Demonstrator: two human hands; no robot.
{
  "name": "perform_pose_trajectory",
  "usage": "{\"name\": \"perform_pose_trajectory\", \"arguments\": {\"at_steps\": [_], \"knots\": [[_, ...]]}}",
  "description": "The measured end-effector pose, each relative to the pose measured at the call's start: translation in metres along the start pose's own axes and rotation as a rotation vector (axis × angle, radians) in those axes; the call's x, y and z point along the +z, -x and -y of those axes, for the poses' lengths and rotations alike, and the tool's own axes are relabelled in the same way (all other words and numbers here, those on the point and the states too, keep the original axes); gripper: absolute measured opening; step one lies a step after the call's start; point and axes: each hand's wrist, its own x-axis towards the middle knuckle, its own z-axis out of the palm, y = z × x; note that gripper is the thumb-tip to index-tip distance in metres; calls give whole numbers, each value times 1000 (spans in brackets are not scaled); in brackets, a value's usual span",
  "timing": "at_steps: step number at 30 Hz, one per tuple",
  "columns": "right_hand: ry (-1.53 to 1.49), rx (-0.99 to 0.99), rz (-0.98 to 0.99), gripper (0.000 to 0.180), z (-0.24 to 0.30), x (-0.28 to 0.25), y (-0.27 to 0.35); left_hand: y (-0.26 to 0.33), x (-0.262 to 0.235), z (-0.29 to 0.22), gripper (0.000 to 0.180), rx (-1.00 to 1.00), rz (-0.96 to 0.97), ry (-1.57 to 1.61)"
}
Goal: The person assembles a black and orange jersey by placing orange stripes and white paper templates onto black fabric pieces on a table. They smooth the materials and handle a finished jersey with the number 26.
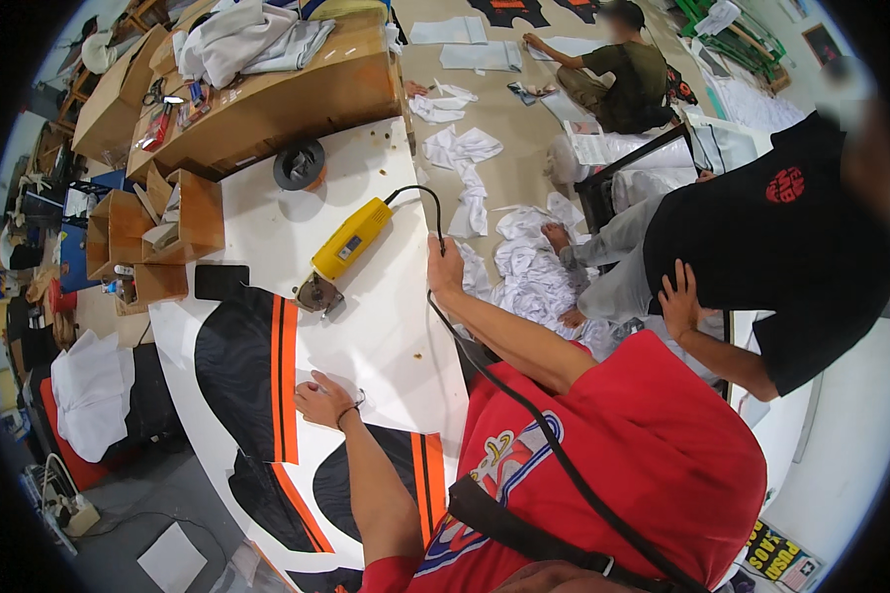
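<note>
Yellow cutter [341, 252] lies on the white table [386, 336], long axis running far-right to near-left. The right hand [445, 269], nearer, seems closed on its black cord [417, 191]; the left hand [318, 399] presses flat on fabric [252, 371].

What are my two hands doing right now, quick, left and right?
Left hand: open, pressed flat on the white fabric, holding nothing.
Right hand: closed around the black power cord at the table's edge.
</note>
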Motion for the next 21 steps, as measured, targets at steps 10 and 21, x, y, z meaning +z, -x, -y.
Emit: {"name": "perform_pose_trajectory", "arguments": {"at_steps": [10, 21], "knots": [[-27, 67, 6, 46, -1, 4, -3, 1, -6, -4, 41, -28, 17, 23], [100, -1, -10, 51, -7, 7, -7, -1, -7, -5, 38, -23, 34, 44]]}}
